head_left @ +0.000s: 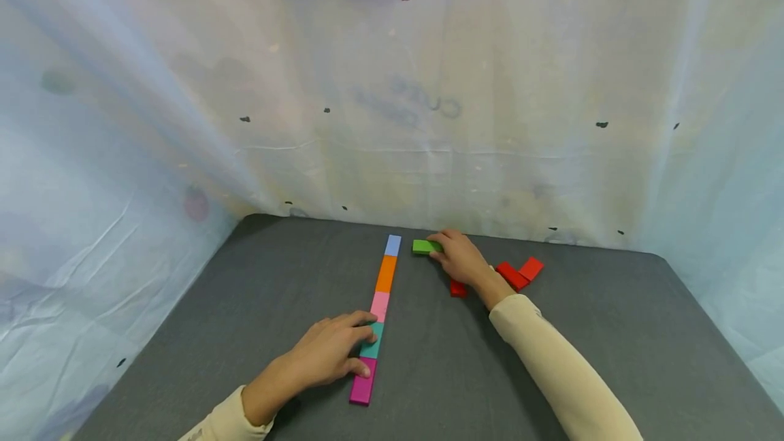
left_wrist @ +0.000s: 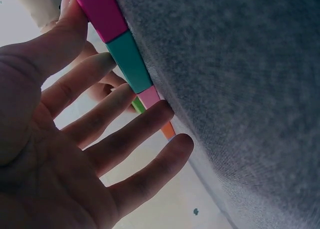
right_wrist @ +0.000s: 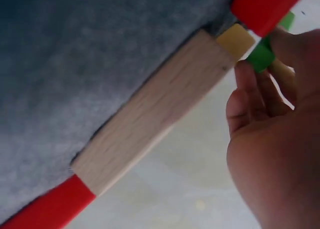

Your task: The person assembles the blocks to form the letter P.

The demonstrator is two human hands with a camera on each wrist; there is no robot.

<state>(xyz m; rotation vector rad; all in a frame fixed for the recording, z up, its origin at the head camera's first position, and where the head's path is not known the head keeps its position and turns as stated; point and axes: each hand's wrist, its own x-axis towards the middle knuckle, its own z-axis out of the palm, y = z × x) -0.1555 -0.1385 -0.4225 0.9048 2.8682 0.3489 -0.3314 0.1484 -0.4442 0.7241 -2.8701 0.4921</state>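
Observation:
A straight row of flat blocks runs away from the viewer: magenta (head_left: 363,390), teal (head_left: 371,347), pink (head_left: 379,305), orange (head_left: 386,273) and light blue (head_left: 393,245) at the far end. My left hand (head_left: 324,354) lies along the near part of this row with loosely spread fingers, thumb at the magenta block and fingertips by the teal and pink ones. Toward the far edge, my right hand (head_left: 461,258) pinches a green block (head_left: 420,247) between thumb and fingers, just right of the light blue end. The hand covers part of the green block.
One red block (head_left: 457,289) lies under the right hand, and two more red blocks (head_left: 510,275) lie beyond its wrist. A plain wooden block (right_wrist: 155,109) and a yellow block (right_wrist: 236,39) show in the right wrist view. A pale curtain (head_left: 490,121) hangs behind the dark table (head_left: 257,278).

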